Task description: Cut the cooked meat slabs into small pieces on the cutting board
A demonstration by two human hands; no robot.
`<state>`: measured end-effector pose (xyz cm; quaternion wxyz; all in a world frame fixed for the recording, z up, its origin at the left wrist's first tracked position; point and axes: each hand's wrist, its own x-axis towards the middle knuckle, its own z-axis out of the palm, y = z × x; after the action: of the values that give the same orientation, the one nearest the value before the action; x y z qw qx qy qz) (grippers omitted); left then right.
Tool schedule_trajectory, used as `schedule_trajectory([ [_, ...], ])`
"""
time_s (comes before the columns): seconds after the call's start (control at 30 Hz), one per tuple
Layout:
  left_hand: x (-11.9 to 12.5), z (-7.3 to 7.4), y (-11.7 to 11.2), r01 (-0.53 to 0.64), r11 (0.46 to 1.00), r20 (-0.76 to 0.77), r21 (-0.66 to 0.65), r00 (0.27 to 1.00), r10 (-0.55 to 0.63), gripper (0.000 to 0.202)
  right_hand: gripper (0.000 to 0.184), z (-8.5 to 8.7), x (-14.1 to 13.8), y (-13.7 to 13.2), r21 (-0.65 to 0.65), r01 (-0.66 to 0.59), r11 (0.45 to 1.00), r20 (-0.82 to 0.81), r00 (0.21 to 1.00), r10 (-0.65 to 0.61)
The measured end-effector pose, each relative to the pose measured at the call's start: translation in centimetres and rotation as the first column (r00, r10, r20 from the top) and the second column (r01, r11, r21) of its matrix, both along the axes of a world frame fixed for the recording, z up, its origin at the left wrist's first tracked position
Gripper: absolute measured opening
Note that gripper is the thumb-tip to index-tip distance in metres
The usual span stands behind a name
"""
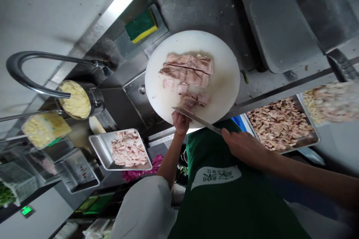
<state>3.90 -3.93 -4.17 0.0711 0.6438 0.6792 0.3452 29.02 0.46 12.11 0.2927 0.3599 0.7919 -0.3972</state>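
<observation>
A round white cutting board (224, 82) carries a slab of pale cooked meat (187, 69) with a dark cut line across it. Smaller meat pieces (196, 99) lie nearer to me on the board. My right hand (241, 143) grips the handle of a kitchen knife (200, 120), whose blade slants toward the left over the board's near edge. Beside the blade's tip, my left hand (181, 122) is closed at the near edge, fingers curled. Whatever it may hold is hidden.
A metal tray of pale sliced meat (130, 147) stands left; another of browned meat pieces (280, 125) is at right. A curved faucet (39, 55) rises beside a pot of yellowish slices (74, 99). Behind the board lies a green-yellow sponge (141, 26). Metal pans (280, 26) occupy the upper right.
</observation>
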Motion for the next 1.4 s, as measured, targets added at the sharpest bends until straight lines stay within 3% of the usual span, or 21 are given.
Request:
schedule_trajectory([
  [0.17,-0.1,-0.1,-0.2,-0.015,0.999,-0.009,-0.029,1.0,0.015,0.021,0.028,-0.4,0.0,-0.1,-0.024,0.008,1.0,-0.002,1.0,-0.008],
  [0.4,-0.3,-0.3,-0.4,-0.012,1.0,0.026,-0.02,1.0,0.013,0.018,0.032,-5.2,-9.2,4.1,0.089,0.039,0.995,-0.18,0.983,-0.023],
  [0.5,-0.3,0.0,-0.3,-0.014,1.0,0.026,-0.027,1.0,0.015,0.019,0.029,-6.5,-11.3,6.9,0.112,0.084,0.99,-0.258,0.965,-0.053],
  [0.63,-0.5,0.2,-0.4,-0.003,0.999,0.03,-0.036,1.0,0.004,0.017,0.028,-5.6,-9.2,7.7,0.167,0.081,0.983,-0.248,0.968,-0.037],
  [0.8,-0.9,-0.5,-0.7,0.035,0.999,-0.007,-0.027,0.999,-0.035,0.019,0.032,-1.9,-5.1,3.4,0.12,0.004,0.993,-0.083,0.997,0.006],
  [0.9,-1.0,-0.8,-0.8,0.04,0.999,-0.053,-0.028,0.998,-0.041,0.022,0.031,-0.7,-3.7,1.4,0.076,-0.01,0.997,-0.051,0.999,0.014],
  [1.23,-0.9,-0.7,-0.7,0.041,0.999,-0.06,-0.022,0.997,-0.042,0.017,0.026,-0.7,-2.3,0.6,0.017,0.019,1.0,-0.022,1.0,-0.018],
  [1.4,-0.8,-0.3,-0.6,0.022,0.999,-0.097,-0.034,0.995,-0.026,0.02,0.029,-0.1,-0.4,-0.2,-0.048,0.014,0.999,0.035,0.999,-0.013],
])
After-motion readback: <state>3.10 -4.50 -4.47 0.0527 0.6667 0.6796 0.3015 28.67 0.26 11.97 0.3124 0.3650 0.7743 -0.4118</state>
